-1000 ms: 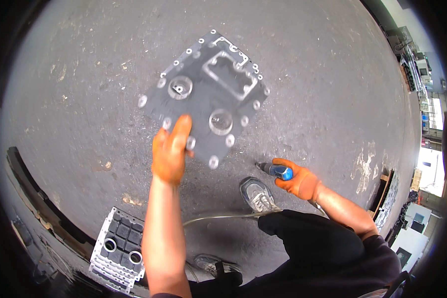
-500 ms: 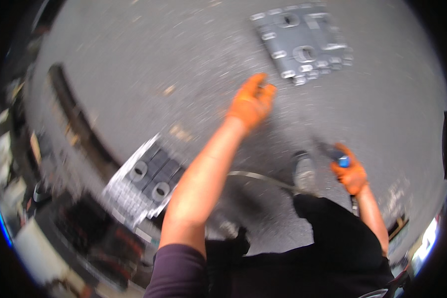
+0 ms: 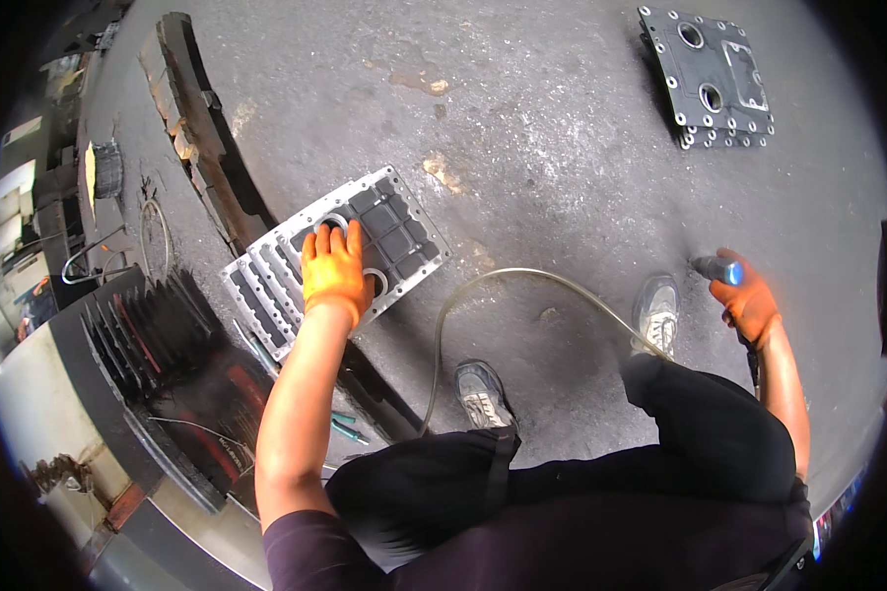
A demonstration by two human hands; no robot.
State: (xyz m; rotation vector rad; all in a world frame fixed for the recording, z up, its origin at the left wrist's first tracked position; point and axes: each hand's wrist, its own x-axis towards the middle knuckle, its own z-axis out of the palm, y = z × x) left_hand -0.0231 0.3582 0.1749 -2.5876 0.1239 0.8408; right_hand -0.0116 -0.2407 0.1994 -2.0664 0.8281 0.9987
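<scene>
My left hand (image 3: pixel 333 274), in an orange glove, rests on a silver-rimmed metal cover plate (image 3: pixel 400 232) with dark recessed panels and two round holes. Its fingers are stretched out over the plate, near the holes. Out to the right, my right hand (image 3: pixel 751 303), also gloved in orange, is closed round a hand-held tool (image 3: pixel 721 269) with a dark tip and a shiny blue part. The tool points left above the floor, and its grip is mostly hidden by the glove. A second, dark cover plate (image 3: pixel 682 71) with two ringed holes lies far right.
A pale hose (image 3: pixel 508 273) curves across the floor between my shoes (image 3: pixel 485 396). Along the left runs a long, dark, worn beam (image 3: pixel 202 128). Dark finned metal parts (image 3: pixel 153 325) stand at the lower left, with a teal-handled tool (image 3: pixel 348 429) nearby.
My left hand has come from over the open floor onto the silver-rimmed plate. The view has swung left. My right hand still grips the tool.
</scene>
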